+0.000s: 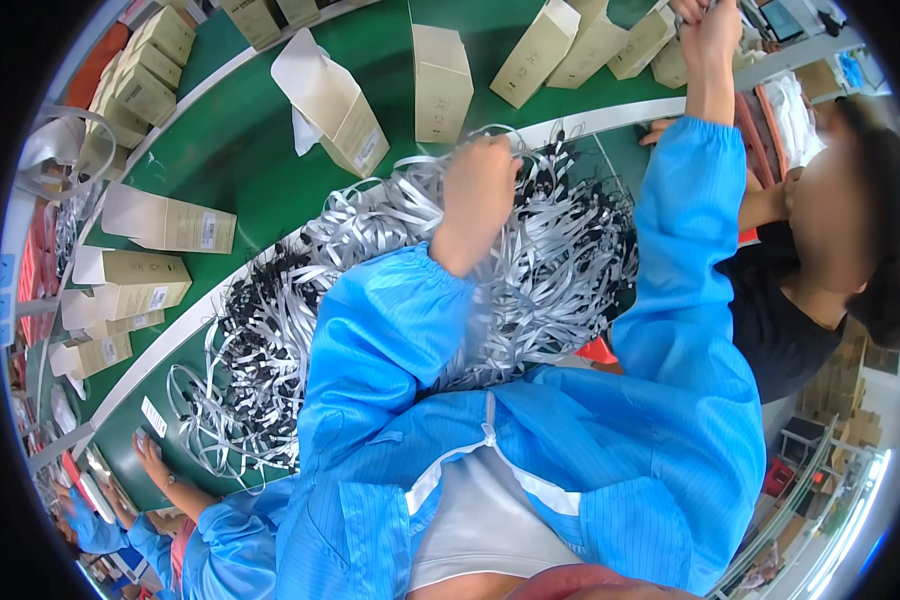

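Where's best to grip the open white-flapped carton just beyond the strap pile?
I'd take the carton by its lower side walls, from the near side over the grey straps: the body is boxy, while the raised flap looks thin and might bend.

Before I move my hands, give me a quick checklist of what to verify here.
1. Left hand over the silver straps: ok.
2. Strap gripped in the left fingers: cannot tell, motion blurs them.
3. Right hand away from the silver straps: ok.
4. Right hand free of any object: cannot tell, cut by the picture's edge.
5. Silver straps untangled: not ok, heaped together.
6. Box with the raised white flap closed: not ok, open.
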`<state>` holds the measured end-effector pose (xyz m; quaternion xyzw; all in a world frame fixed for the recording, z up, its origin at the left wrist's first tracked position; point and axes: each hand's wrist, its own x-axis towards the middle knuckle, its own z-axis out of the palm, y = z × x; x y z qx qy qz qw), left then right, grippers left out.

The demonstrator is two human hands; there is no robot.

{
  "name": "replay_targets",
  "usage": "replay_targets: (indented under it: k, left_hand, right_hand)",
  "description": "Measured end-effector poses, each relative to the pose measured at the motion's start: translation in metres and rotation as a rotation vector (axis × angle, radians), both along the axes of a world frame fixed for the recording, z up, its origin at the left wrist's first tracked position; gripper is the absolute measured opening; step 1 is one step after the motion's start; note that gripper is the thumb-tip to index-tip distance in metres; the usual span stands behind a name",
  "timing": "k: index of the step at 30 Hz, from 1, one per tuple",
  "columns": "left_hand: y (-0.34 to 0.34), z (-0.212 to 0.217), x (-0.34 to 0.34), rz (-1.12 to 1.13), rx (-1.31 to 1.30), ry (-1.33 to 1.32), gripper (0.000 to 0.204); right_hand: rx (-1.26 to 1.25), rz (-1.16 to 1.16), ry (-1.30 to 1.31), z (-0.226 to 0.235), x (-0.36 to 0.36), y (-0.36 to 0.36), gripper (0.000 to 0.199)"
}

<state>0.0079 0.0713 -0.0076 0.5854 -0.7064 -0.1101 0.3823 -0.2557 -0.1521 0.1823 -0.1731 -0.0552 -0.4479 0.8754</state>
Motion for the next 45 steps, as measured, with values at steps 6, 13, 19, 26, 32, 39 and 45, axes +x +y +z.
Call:
replay_targets:
  k: [6,13,19,26,32,39,45]
  left_hand:
    - [-0.008,-0.031,0.000,0.061,0.053,-0.097,0.009]
    - [-0.011,-0.034,-0.008,0.086,0.014,-0.176,0.018]
    - [-0.006,-0.039,0.004,0.127,0.013,-0.178,0.017]
    - [-0.008,-0.031,-0.008,0.055,0.040,-0.225,0.018]
    - [-0.003,-0.023,0.002,0.087,0.154,-0.255,0.011]
    - [-0.009,-0.018,-0.006,0.011,0.145,-0.237,0.021]
    - [-0.005,0.001,-0.002,0.052,-0.099,0.181,0.024]
  right_hand:
    - [-0.220,-0.600,0.370,-0.007,0.039,-0.043,0.031]
    - [-0.795,-1.288,1.492,-0.099,0.008,-0.091,0.029]
    - [-1.392,-0.518,2.253,-0.061,0.026,-0.076,0.047]
    - [-1.567,-0.846,2.000,-0.040,-0.032,-0.086,0.041]
    - [-0.800,-0.795,1.978,-0.052,0.024,0.072,0.053]
    - [-1.110,-0.365,2.194,-0.200,0.109,0.090,0.043]
    - [-0.875,-0.616,1.469,-0.149,0.097,0.137,0.015]
